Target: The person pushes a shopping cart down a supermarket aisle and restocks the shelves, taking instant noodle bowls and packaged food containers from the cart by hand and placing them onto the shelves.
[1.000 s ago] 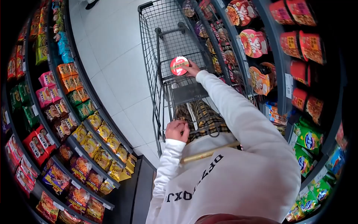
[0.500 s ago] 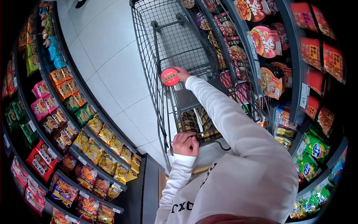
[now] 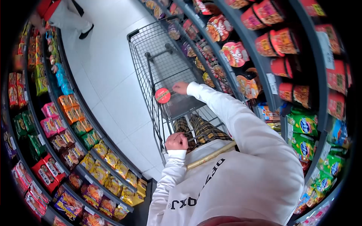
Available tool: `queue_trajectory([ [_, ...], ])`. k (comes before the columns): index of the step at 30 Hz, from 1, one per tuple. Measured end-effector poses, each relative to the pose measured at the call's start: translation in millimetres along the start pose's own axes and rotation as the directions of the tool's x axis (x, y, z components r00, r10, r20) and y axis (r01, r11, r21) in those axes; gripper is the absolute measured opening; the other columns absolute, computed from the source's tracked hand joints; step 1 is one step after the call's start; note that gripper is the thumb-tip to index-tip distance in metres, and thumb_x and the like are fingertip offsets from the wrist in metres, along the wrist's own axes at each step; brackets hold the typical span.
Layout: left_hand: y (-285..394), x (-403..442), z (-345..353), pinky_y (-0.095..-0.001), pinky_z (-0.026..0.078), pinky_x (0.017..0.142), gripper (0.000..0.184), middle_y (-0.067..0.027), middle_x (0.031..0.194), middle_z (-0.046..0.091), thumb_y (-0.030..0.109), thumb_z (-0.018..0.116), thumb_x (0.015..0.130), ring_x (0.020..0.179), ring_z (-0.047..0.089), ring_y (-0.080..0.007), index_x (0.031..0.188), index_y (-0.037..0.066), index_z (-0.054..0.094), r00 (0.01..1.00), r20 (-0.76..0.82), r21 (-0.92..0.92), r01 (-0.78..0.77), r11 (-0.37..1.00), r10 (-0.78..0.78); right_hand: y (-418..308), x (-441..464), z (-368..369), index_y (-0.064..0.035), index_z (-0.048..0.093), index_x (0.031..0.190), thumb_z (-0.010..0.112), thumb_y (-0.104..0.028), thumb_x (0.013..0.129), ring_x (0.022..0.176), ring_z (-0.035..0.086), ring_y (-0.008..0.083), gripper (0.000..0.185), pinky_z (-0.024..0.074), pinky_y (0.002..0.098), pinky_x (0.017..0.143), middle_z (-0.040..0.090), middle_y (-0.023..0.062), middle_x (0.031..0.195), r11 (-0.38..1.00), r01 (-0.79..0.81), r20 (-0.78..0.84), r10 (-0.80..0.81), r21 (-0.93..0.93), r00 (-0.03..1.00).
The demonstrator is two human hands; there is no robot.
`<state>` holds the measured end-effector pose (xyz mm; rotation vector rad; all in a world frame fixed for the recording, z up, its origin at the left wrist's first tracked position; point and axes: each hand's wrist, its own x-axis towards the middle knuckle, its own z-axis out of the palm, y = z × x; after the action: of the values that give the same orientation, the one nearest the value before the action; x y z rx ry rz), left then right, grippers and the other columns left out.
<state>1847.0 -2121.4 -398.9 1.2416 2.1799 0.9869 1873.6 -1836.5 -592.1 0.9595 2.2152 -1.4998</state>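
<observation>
A round red-lidded tub [image 3: 163, 96] sits in the wire shopping cart [image 3: 141, 62], against its left side, lid facing up. My right hand [image 3: 181, 88] is just to the right of the tub and apart from it, slightly blurred, its fingers loosely stretched and holding nothing. At the cart's near left corner, my left hand [image 3: 177, 141] is closed with its fingers curled; what lies inside them is hidden. A yellowish handle bar [image 3: 211, 155] crosses in front of my white sweatshirt.
Shelves of bagged noodles [image 3: 100, 171] line the left side. On the right, shelves hold red instant-food tubs [image 3: 235, 54] and green snack bags [image 3: 303, 147], close to the cart. Another person's leg [image 3: 73, 19] is at the far left on the tiled floor [image 3: 113, 101].
My right hand has let go of the red-lidded tub and drawn away from it. The view has shifted forward along the aisle, and more of another person shows at the top left.
</observation>
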Motion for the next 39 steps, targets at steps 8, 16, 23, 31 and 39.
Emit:
queue_trajectory([
  [8,-14,25,0,-0.0413,0.053,0.059,0.019,-0.0109,0.073,0.069,0.011,0.06,0.084,0.062,0.065,-0.0315,0.07,0.004,0.071,0.999,-0.033,0.0,0.002,1.0,-0.002,-78,-209,-37,-0.0085,0.071,0.089,0.053,-0.033,0.093,0.089,0.066,0.0399,0.031,0.0517,0.0507,0.082,0.07,0.0162,0.092,0.964,0.008,-0.248,-0.077,-0.265,0.966],
  [16,-35,58,-7,-0.0412,0.049,0.054,0.027,-0.0128,0.066,0.066,0.018,0.057,0.09,0.056,0.064,-0.0322,0.073,0.009,0.075,0.999,-0.043,0.1,-0.019,0.995,0.023,-88,-221,-39,-0.0064,0.073,0.077,0.054,-0.033,0.086,0.084,0.067,0.0371,0.034,0.0523,0.0494,0.081,0.068,0.0143,0.088,0.93,-0.081,-0.414,-0.081,-0.359,0.907],
  [23,-70,108,-11,-0.0484,0.049,0.058,0.035,-0.0164,0.063,0.063,0.03,0.061,0.087,0.059,0.062,-0.0396,0.064,0.004,0.063,1.0,-0.02,0.124,0.025,0.992,-0.023,-99,-175,-53,-0.0038,0.075,0.083,0.055,-0.033,0.086,0.087,0.069,0.0383,0.035,0.054,0.0465,0.086,0.072,0.0188,0.09,0.911,-0.111,-0.396,-0.06,-0.396,0.916],
  [31,-36,145,-36,-0.0501,0.052,0.073,0.025,-0.0196,0.09,0.068,0.03,0.063,0.088,0.08,0.066,-0.04,0.094,0.007,0.071,0.964,0.2,0.231,-0.218,0.948,0.173,-115,-141,-61,-0.0077,0.072,0.083,0.054,-0.032,0.09,0.087,0.067,0.0381,0.031,0.0518,0.0498,0.083,0.07,0.0159,0.09,0.946,-0.134,-0.645,-0.094,-0.295,0.759],
  [39,28,64,-56,-0.0464,0.041,0.095,0.049,-0.0109,0.111,0.061,0.027,0.069,0.079,0.102,0.059,-0.0316,0.124,0.011,0.059,0.896,0.232,0.348,-0.439,0.828,0.378,-90,-169,-72,-0.0093,0.064,0.116,0.062,-0.022,0.083,0.119,0.055,0.0318,0.035,0.0363,0.0458,0.111,0.062,0.0132,0.115,0.886,0.139,-0.49,-0.368,-0.441,0.79],
])
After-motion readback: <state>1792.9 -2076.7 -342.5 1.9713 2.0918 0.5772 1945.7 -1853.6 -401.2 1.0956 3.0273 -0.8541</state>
